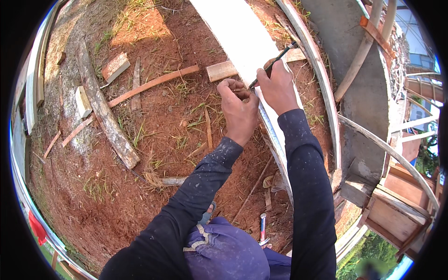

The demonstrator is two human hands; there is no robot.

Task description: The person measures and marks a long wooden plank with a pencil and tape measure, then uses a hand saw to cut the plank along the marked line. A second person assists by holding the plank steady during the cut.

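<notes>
A long white board (245, 35) runs from the top of the view down toward me, its upper part glaring in the sun. My right hand (280, 86) is closed round a dark pencil (283, 52), whose point meets the board's left edge. Beside that point my left hand (239, 112) is closed, with thumb and fingers pinched at the same edge. Whatever lies between those fingers is hidden. Along the board just below the hands shows a narrow pale strip with fine marks (267, 119), like a measuring tape or rule.
Under the board lies a wooden crosspiece (221, 71). A hammer (263, 228) rests on the red soil near my legs. To the left are a weathered log (100, 105), a thin curved batten (154, 86) and wood offcuts (115, 66). Poles lean on a concrete wall (359, 102) at right.
</notes>
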